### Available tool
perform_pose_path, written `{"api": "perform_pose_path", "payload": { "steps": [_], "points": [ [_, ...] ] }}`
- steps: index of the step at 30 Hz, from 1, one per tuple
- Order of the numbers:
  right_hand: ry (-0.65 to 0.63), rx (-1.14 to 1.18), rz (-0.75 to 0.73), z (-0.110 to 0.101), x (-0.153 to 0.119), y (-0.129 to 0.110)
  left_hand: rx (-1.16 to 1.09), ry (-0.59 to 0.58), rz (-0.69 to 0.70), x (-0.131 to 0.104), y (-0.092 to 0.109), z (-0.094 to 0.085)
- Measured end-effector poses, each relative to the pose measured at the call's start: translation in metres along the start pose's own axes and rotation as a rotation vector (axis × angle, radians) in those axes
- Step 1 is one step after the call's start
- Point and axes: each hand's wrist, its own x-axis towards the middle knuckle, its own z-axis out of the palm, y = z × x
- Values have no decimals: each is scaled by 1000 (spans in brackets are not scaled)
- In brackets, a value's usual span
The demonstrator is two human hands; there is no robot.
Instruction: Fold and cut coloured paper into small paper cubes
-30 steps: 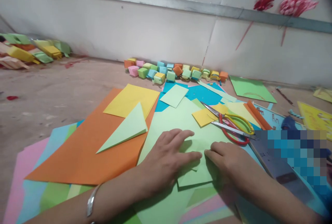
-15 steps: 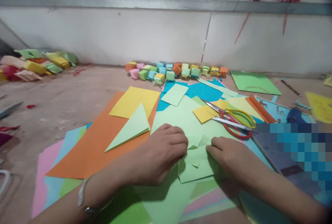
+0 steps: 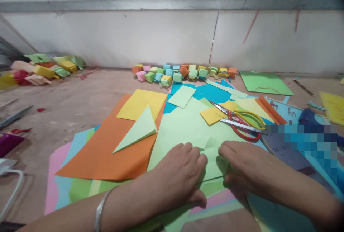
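Note:
A folded light green paper (image 3: 215, 164) lies in front of me, with a raised flap near its top. My left hand (image 3: 184, 173) covers its left part, fingers curled down on it and the thumb sticking out below. On the right side, my right hand (image 3: 239, 164) grips the paper's edge, its fingertips partly hidden. Under it spreads a larger light green sheet (image 3: 177, 128). Scissors (image 3: 233, 121) with red and yellow handles lie beyond my right hand, over a small yellow paper (image 3: 211, 114). A folded green triangle (image 3: 138, 131) rests on an orange sheet (image 3: 107, 149), left of my hands.
Several small coloured paper cubes (image 3: 177, 77) line the wall, with more paper pieces (image 3: 45, 69) at far left. A green card (image 3: 266, 82) lies at back right. A white cable (image 3: 18, 189) and a blade-like tool (image 3: 16, 116) are at left.
My left hand has shifted right and slightly down over the folded paper, its thumb now sticking out. My right hand has turned slightly and covers more of the paper's right side.

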Motion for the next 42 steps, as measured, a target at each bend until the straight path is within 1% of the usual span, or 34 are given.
{"api": "perform_pose_path", "payload": {
  "steps": [1, 3, 4, 6, 8, 9, 10, 12, 16, 18, 21, 23, 27, 29, 32, 36, 40, 42],
  "points": [
    [-4, -21, 6, 1, 0, 0, 23, 19, 7, 1, 3, 4],
    [-11, -57, 3, 4, 1, 0, 32, 2, 16, 2, 6, 6],
    [-21, -65, -5, 4, 2, 1, 22, -30, 19, 3, 6, 5],
    [-50, -54, -25, 3, 1, 3, -19, -129, 7, 5, 5, -2],
    [-81, -31, -38, 0, 1, 5, -72, -217, -51, 7, 3, -8],
    [-89, -22, -34, -1, 1, 5, -101, -238, -100, 8, 1, -9],
    [-91, -18, -16, -2, 3, 5, -130, -243, -153, 9, -1, -9],
    [-101, -29, 52, -2, 8, 3, -173, -212, -244, 9, -4, -4],
    [-115, -88, 215, 6, 19, -1, -209, -155, -363, 8, -6, 6],
    [-97, -80, 250, 9, 21, -1, -225, -162, -428, 9, -5, 6],
    [-41, -55, 253, 12, 19, -1, -235, -201, -491, 13, -3, 3],
    [-15, -55, 281, 13, 19, -3, -234, -208, -498, 15, -2, 2],
    [-51, -46, 391, 11, 22, -7, -258, -203, -496, 14, -3, 4],
    [-78, -2, 408, 10, 23, -4, -279, -203, -493, 12, -6, 5],
    [-110, 129, 387, 11, 19, 9, -325, -195, -497, 9, -11, 3],
    [-110, 280, 336, 9, 17, 24, -397, -281, -544, 4, -20, -7],
    [-228, 310, 398, -3, 24, 24, -414, -339, -524, -2, -27, -20],
    [-249, 305, 412, -7, 27, 24, -426, -365, -499, -5, -31, -24]
  ]
}}
